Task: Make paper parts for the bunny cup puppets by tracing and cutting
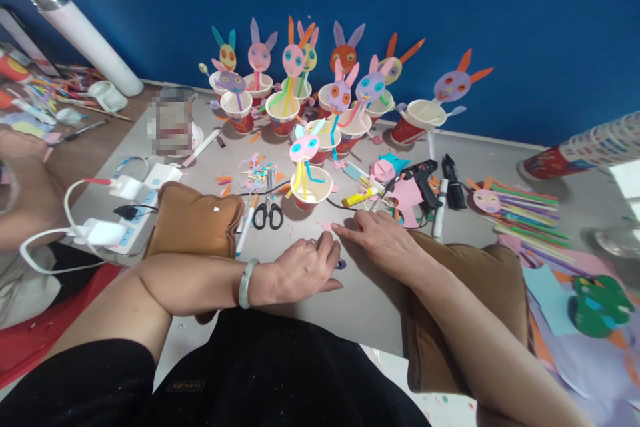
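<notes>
My left hand, with a pale green bangle on the wrist, rests on the grey table with its fingers curled down. A small purple piece shows beside its fingertips; whether they hold it I cannot tell. Close by, my right hand lies palm down, its index finger stretched toward a small pink paper scrap. A thin shaft shows just behind its knuckles. In front of both hands stands a paper cup with a pink paper rabbit face on coloured strips. Black-handled scissors lie left of it.
Several rabbit cups stand along the blue wall. A glue gun, a yellow marker and coloured sticks lie around. Brown cushions sit under my arms. A power strip and another person's arm are at left.
</notes>
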A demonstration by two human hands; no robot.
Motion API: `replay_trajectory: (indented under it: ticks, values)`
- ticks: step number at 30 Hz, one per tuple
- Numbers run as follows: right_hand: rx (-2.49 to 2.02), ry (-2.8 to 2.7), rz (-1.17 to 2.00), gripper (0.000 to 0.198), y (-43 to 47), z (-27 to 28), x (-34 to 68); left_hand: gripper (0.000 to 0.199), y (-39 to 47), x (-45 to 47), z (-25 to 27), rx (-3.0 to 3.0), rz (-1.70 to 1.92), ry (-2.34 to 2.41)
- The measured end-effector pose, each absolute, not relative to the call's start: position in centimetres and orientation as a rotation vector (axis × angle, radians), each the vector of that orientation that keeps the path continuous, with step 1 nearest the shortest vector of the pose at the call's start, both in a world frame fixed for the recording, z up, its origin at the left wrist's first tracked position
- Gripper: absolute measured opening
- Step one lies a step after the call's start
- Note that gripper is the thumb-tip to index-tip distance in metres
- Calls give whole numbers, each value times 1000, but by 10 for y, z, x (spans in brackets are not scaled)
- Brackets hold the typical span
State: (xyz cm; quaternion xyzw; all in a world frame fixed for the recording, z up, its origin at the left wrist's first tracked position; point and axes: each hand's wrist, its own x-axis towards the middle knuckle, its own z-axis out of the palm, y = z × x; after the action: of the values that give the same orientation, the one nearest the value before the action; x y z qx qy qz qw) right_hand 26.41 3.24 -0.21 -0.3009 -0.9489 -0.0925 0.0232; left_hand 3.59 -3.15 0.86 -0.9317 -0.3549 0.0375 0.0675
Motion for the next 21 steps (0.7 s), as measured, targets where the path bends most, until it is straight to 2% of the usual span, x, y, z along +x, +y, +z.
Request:
replay_trajectory:
  ticks: [21]
  values:
    - [-1037,-2931,-73,47,37,-1,264,80,-23,44,-2,-2871,113,-1153]
